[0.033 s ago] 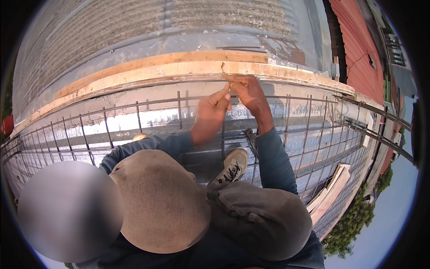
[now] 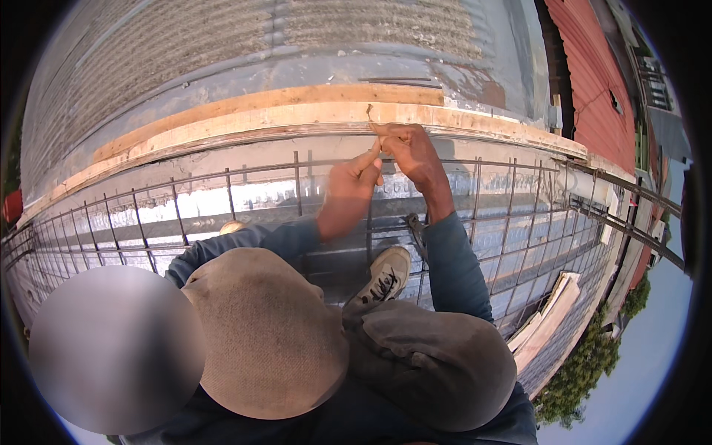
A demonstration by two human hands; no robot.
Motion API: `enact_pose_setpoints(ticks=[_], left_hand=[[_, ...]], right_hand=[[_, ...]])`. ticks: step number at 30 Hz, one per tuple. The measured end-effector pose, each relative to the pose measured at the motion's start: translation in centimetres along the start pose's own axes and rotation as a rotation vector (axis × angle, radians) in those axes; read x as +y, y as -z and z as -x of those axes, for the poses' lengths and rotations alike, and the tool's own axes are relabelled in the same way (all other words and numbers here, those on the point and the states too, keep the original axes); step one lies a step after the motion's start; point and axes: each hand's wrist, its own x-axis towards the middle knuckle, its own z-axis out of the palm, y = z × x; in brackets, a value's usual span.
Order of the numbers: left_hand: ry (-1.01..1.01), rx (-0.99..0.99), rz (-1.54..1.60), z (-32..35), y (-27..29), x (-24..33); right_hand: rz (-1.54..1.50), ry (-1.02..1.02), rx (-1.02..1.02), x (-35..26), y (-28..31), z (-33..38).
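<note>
My left hand (image 2: 347, 191) and my right hand (image 2: 417, 162) meet at the fingertips above the grid of steel rebar (image 2: 298, 185). Both are closed in a pinch. A thin, bent piece of wire (image 2: 370, 113) rises from the fingers in front of the pale timber edge; how much of it lies inside the pinch is hidden. A dark tool with a rounded head, like pincers (image 2: 415, 224), lies by my right forearm, partly covered by the sleeve. My shoe (image 2: 390, 273) stands on the metal deck beneath the grid.
Long timber boards (image 2: 274, 115) run along the far edge of the ribbed metal deck (image 2: 319, 263). Beyond them lies a grey corrugated roof (image 2: 222, 55), with a red one (image 2: 593, 81) at the right. A pale plank (image 2: 545, 315) rests at the right, near long bars (image 2: 630, 236) jutting outward.
</note>
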Motion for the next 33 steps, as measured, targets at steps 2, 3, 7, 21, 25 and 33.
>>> enact_pose_setpoints(ticks=[2,3,7,21,25,33], left_hand=[[-0.082,-0.003,-0.083,0.3,-0.1,-0.3],[-0.116,0.000,-0.121,0.2,0.0,-0.5],[-0.247,0.004,-0.253,-0.9,0.0,-0.9],[-0.262,-0.027,-0.365,-1.0,1.0,-1.3],[-0.248,-0.030,-0.412,-1.0,1.8,-1.8],[-0.066,0.004,-0.108,-0.4,4.2,-1.9]], right_hand=[[-0.039,-0.038,0.010,-0.2,-0.1,-0.3],[-0.036,-0.131,0.050,-0.3,-0.5,-0.4],[-0.085,-0.140,0.349,-1.0,-2.6,-1.0],[0.581,-0.060,0.449,-1.7,-4.6,-1.6],[0.899,0.148,0.441,-2.3,-4.7,-1.3],[0.687,0.105,0.431,-2.0,-4.1,-1.2]])
